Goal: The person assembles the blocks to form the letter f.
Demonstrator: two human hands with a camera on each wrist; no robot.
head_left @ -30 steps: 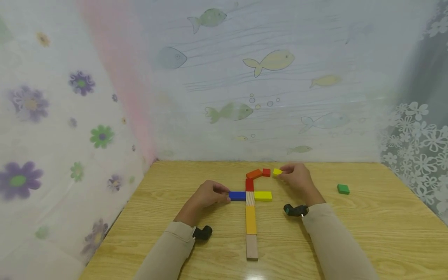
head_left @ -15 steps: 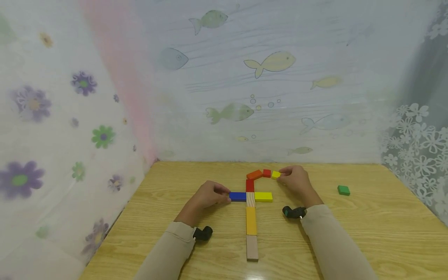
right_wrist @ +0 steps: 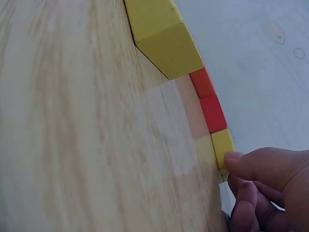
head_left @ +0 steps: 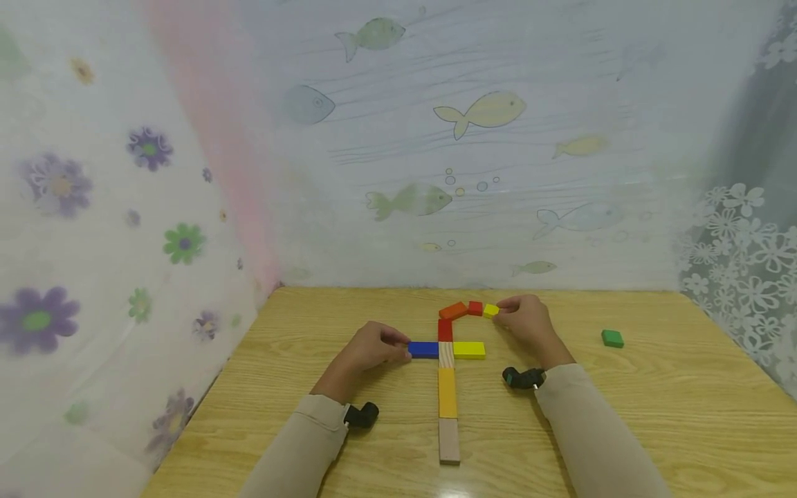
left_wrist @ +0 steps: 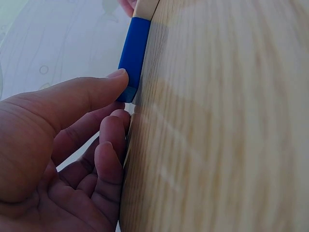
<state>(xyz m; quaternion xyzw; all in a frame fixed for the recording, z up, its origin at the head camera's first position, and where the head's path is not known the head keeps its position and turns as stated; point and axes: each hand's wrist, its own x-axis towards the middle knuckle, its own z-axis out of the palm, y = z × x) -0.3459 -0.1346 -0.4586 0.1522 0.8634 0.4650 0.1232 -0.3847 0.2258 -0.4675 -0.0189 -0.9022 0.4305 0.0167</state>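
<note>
My left hand [head_left: 372, 346] pinches the outer end of a blue block [head_left: 423, 350], which lies against a striped wooden block [head_left: 445, 355]. At the far side my right hand [head_left: 528, 321] pinches a small yellow block [head_left: 490, 311] between thumb and fingers. That block sits beside a small red block [right_wrist: 213, 113], as the right wrist view shows. An orange block [head_left: 453, 310] slants from there towards another red block [head_left: 445, 330]. Opposite the blue one lies a long yellow block [head_left: 470, 351]. Below run an orange-yellow block [head_left: 447, 392] and a greyish wooden block [head_left: 449, 440].
A green block [head_left: 613, 338] lies apart on the right of the wood-grain table [head_left: 535, 443]. Behind the table hangs a pale sheet [head_left: 398, 152] with fish drawings. A flowered sheet [head_left: 112, 277] covers the left side.
My right hand has drawn the small yellow block slightly nearer and left, up to the small red block. The left hand has stayed on the blue block.
</note>
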